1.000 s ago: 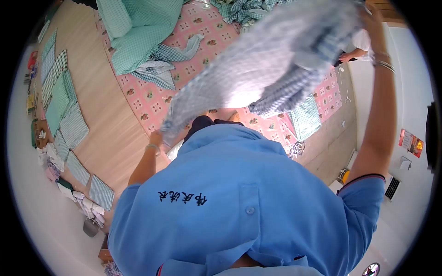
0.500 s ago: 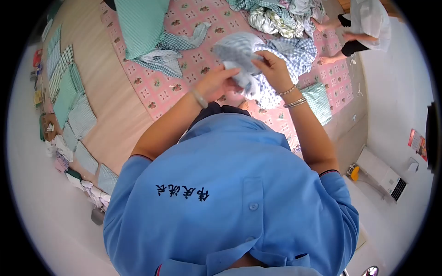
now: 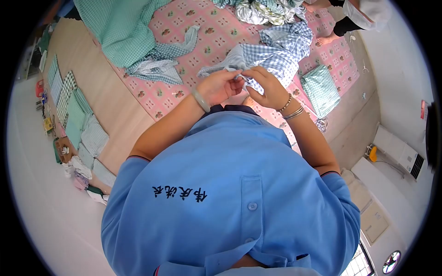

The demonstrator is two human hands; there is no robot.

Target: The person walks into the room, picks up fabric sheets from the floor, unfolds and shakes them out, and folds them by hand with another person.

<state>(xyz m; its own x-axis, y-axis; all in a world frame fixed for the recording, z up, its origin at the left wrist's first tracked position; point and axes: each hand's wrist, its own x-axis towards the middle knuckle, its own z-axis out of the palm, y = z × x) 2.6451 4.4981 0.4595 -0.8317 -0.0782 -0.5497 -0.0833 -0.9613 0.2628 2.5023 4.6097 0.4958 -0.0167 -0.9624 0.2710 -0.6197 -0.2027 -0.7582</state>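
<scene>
A blue-and-white checked cloth [image 3: 271,57], perhaps a bed sheet or duvet cover, hangs from my hands and spreads over the pink mat ahead of me. My left hand [image 3: 220,87], with a pale bangle at the wrist, pinches an edge of it between thumb and fingers. Close beside it, my right hand [image 3: 268,87] is closed on the same edge, thumb pointing down. The fingertips nearly meet, and the exact bit of fabric between them is partly hidden.
Green checked cloth [image 3: 124,41] is heaped or held up at the upper left, near a person's dark clothing. Crumpled linens [image 3: 262,11] lie at the top. A folded green checked bundle [image 3: 321,89] sits right. Folded stacks [image 3: 76,119] line the left. Another person's foot [image 3: 326,39] is at upper right.
My hands have come together at the cloth's edge, and the blue checked cloth has dropped and spread out. At upper left the green cloth has shifted and billowed. My view has shifted slightly.
</scene>
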